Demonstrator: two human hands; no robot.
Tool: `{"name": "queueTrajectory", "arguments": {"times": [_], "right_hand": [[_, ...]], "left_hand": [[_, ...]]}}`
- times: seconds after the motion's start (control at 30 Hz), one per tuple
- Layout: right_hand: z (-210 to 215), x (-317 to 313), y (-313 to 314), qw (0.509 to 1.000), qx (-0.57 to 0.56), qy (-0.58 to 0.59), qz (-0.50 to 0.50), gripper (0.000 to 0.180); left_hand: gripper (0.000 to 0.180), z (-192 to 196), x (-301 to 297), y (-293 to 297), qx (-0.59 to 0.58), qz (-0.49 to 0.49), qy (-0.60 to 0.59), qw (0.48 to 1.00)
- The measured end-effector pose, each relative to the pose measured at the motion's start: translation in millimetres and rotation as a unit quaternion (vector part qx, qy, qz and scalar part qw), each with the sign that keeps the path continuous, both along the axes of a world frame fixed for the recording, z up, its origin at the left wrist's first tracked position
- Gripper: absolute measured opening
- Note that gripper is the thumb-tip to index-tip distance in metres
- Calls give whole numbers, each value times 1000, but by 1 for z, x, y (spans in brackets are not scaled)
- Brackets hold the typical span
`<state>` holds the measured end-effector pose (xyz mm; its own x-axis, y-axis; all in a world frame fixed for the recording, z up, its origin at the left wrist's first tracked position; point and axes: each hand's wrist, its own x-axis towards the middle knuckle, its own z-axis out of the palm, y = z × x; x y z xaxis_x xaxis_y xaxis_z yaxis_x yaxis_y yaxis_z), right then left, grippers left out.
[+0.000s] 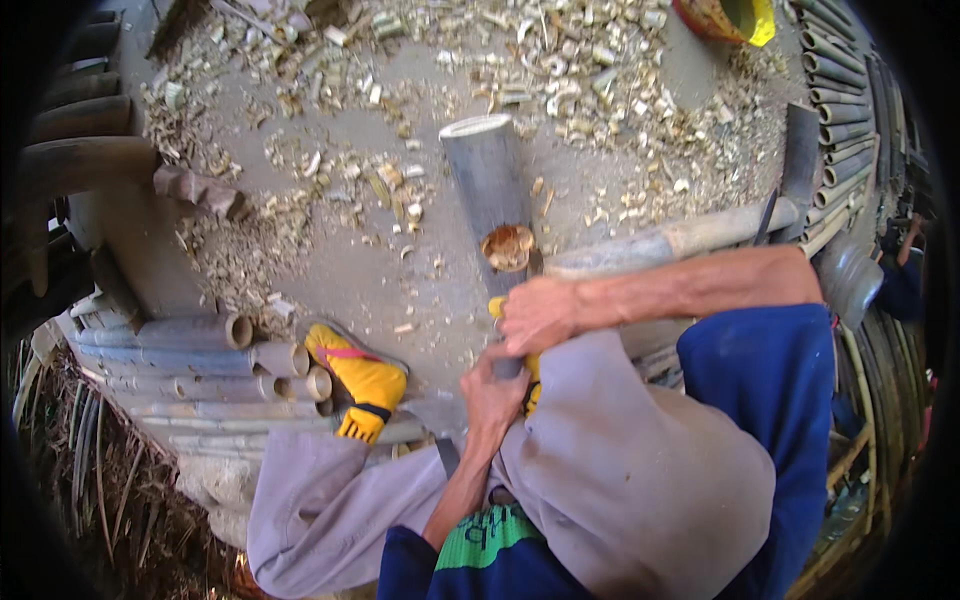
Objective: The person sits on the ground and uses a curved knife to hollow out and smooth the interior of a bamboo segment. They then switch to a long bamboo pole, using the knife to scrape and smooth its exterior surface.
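Observation:
A dark grey bamboo piece (486, 180) with a pale cut end slants away in front of me. Near its close end is a rough, light-brown hollow (508, 248). My right hand (540, 312) is closed in a fist just below this hollow, its forearm crossing from the right. Directly under it, my left hand (494, 388) has its fingers wrapped round a grey, blunt-ended thing (508, 368). Whether that is a tool handle or part of the bamboo, I cannot tell. What the right fist holds is hidden. A bit of yellow shows beside its fingers.
Bamboo chips (560, 70) litter the ground. A pale bamboo pole (690, 235) lies beyond my right forearm. Cut bamboo lengths (170, 335) are stacked at left, others (835, 110) at right. A red-yellow container (725, 20) lies far right. My yellow shoe (365, 375) stands left of my hands.

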<state>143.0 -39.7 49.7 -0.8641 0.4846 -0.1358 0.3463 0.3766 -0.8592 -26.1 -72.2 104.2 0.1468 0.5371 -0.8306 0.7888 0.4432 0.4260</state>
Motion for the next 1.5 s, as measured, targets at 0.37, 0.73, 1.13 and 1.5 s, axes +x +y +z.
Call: {"name": "queueTrajectory", "arguments": {"times": [0.37, 0.73, 1.13, 1.5], "right_hand": [[13, -24, 52, 921, -41, -68, -382, 47], [-4, 3, 42, 647, -12, 73, -759, 48], [9, -34, 46, 863, -118, -53, -489, 44], [-5, -8, 2, 998, 35, -45, 21, 13]], "left_hand": [[25, 0, -8, 194, 167, -427, 9, 889], [13, 1, 177, 255, 188, -800, -43, 569], [37, -35, 31, 259, -97, -603, -45, 790], [32, -11, -13, -8, -84, 60, -23, 994]]}}
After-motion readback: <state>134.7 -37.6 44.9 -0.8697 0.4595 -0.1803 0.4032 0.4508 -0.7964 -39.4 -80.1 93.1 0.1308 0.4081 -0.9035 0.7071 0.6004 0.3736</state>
